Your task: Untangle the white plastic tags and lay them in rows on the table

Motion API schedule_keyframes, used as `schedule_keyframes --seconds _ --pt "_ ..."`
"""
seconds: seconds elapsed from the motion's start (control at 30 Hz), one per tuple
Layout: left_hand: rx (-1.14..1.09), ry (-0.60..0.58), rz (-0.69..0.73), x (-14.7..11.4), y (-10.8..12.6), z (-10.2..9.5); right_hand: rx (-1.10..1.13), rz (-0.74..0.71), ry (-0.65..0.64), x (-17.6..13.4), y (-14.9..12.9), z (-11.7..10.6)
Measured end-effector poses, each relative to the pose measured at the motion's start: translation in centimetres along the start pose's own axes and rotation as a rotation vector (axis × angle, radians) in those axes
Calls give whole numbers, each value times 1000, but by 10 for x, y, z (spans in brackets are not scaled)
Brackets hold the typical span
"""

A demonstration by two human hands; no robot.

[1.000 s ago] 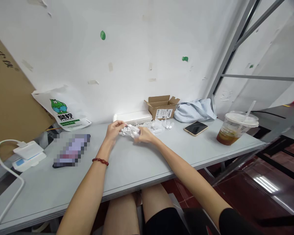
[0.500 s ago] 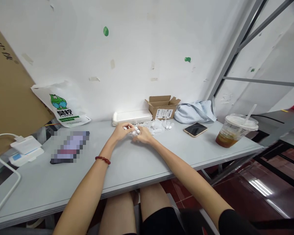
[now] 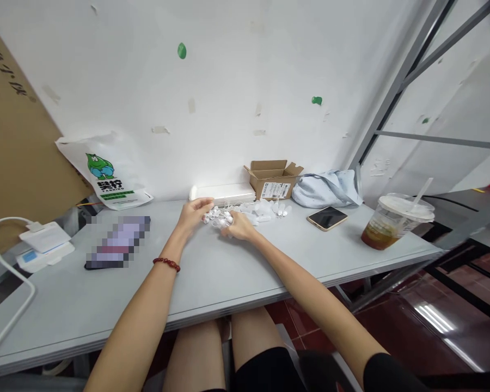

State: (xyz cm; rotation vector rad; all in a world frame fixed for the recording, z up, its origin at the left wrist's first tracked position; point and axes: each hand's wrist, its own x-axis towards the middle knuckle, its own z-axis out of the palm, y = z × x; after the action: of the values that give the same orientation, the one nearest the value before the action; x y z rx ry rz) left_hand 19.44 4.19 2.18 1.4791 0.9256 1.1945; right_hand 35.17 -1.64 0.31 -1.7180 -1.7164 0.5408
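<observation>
In the head view, small white parts (image 3: pixel 210 215), some with thin looped strings, lie in a heap at the middle of the table's far side. My left hand (image 3: pixel 193 214) is at the heap's left edge, its fingers stretched out and apart, and no object shows in them. On the right of it, my right hand (image 3: pixel 240 226) has its fingers curled round a few white parts with a thin clear loop (image 3: pixel 221 222). Exactly what these parts are is too small to make out. Beyond my right hand lies a pile of translucent white plastic pieces (image 3: pixel 263 207).
A stack of white sheets (image 3: pixel 224 193) and an open carton (image 3: pixel 275 179) stand against the wall. To the right are a blue cloth bag (image 3: pixel 329 189), a phone (image 3: pixel 327 218) and a drink cup (image 3: pixel 396 220). On the left lie a blurred-out device (image 3: pixel 120 242), a charger (image 3: pixel 44 245) and a printed bag (image 3: pixel 104 173).
My left hand has drawn away to the left from my right hand, uncovering white parts between them. My right hand stays near the heap with its fingers curled.
</observation>
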Motion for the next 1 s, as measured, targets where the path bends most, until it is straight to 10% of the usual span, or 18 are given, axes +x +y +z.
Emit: schedule_keyframes --seconds 0.2,0.67,1.0 --pt "74 -117 7 -2 -10 16 31 -14 -42 1 1 1" --pt "-57 220 -60 8 -20 10 -72 -71 24 3 0 9" --pt "92 -118 -121 1 -21 9 -111 -30 104 4 7 5"
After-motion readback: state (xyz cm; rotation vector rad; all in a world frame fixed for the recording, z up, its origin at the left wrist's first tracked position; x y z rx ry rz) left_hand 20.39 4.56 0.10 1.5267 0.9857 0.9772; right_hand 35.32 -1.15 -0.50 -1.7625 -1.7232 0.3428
